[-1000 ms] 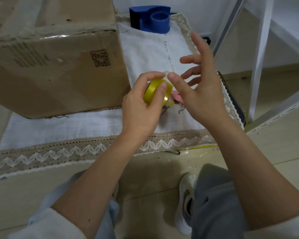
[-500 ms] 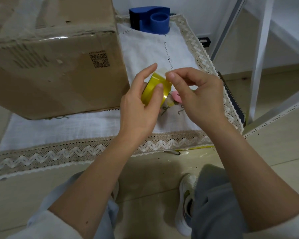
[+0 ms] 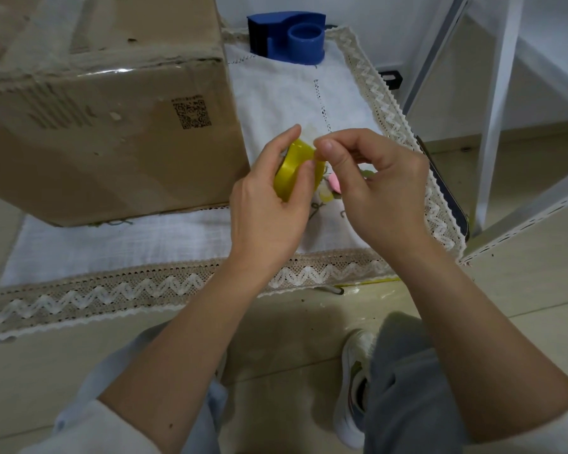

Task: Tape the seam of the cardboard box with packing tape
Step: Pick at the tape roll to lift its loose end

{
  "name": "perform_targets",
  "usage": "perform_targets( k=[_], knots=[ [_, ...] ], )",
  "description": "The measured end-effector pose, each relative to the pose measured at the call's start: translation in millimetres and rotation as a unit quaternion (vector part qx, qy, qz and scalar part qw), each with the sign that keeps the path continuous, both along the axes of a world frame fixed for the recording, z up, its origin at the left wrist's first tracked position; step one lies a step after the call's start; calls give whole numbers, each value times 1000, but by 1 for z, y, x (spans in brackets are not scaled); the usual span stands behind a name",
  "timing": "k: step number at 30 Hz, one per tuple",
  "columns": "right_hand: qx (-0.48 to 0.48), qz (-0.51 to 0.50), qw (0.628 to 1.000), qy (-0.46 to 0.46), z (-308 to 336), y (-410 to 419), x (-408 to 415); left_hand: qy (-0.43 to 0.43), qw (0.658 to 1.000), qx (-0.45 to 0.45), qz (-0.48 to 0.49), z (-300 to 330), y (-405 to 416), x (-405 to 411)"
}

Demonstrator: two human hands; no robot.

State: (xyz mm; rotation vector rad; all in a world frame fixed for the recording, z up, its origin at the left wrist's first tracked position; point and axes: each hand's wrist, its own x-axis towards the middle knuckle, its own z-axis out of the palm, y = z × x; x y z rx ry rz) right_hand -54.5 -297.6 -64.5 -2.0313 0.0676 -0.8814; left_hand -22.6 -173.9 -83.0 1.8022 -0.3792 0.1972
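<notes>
Curled round the yellow tape roll, the left hand holds it edge-on with thumb above and fingers wrapped across its face, while the right hand pinches at the roll's upper rim with thumb and forefinger, apparently picking at the free end of the tape; whether that end is actually caught between the fingertips cannot be told, since it is clear and thin. Both hands hover above the white lace-edged cloth, just to the right of the cardboard box, which sits on the cloth with its top seam out of reach of the roll for now. A likely trouble is the end slipping back and re-sticking flat, or tearing off in a sliver if the nail lifts only a corner. Pulled too fast, a loose strip could fold onto itself or cling to the fingers before it reaches the box. Behind, the blue tape dispenser stands unused near the cloth's far edge.
</notes>
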Motion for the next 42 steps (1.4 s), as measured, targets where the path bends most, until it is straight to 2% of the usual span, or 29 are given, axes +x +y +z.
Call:
perform_targets(
  k=[6, 13, 21, 28, 35, 42],
  knots=[
    [-13, 4, 998, -53, 4, 2, -1, 17, 1000, -14, -7, 2, -2, 1],
    [-72, -1, 993, -93, 5, 3, -1, 24, 998, -49, -29, 7, -3, 2],
    [18, 30, 998, -52, 12, 4, 1, -4, 997, -68, -33, 4, -4, 3],
    [15, 35, 999, -32, 14, 0, 4, -29, 996, -82, -34, 9, -6, 0],
    [35, 41, 995, 82, 14, 7, -2, -7, 994, -107, 14, 9, -7, 0],
    [92, 50, 993, 61, 16, -2, -4, 21, 990, -140, 18, 8, -5, 3]
  ],
)
